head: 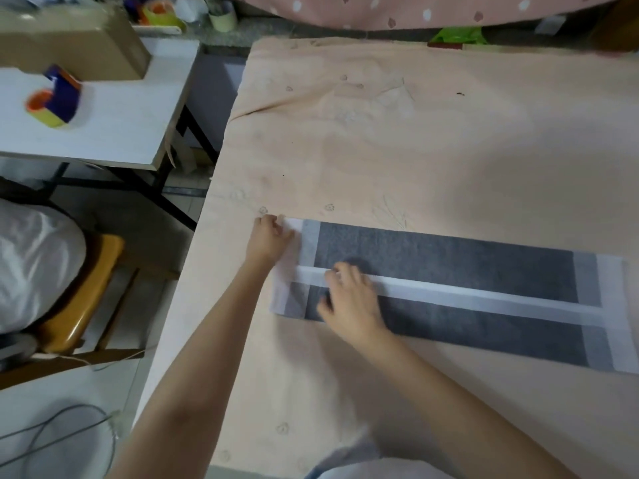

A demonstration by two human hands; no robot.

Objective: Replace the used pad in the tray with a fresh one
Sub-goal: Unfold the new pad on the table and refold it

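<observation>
A long grey pad [466,267] with white borders lies folded lengthwise on a peach cloth-covered table [415,150]. A white strip runs along its middle. My left hand [271,238] pinches the pad's white far-left corner. My right hand [352,299] rests on the pad near its left end, fingers curled at the white middle strip. No tray is in view.
A white side table [114,119] stands at the left with a cardboard box [69,39] and a purple-and-yellow tape dispenser [55,98]. Below it are a yellow stool [83,295], a white bag [34,264] and cables [62,430] on the floor. Pink spotted fabric [415,8] hangs behind.
</observation>
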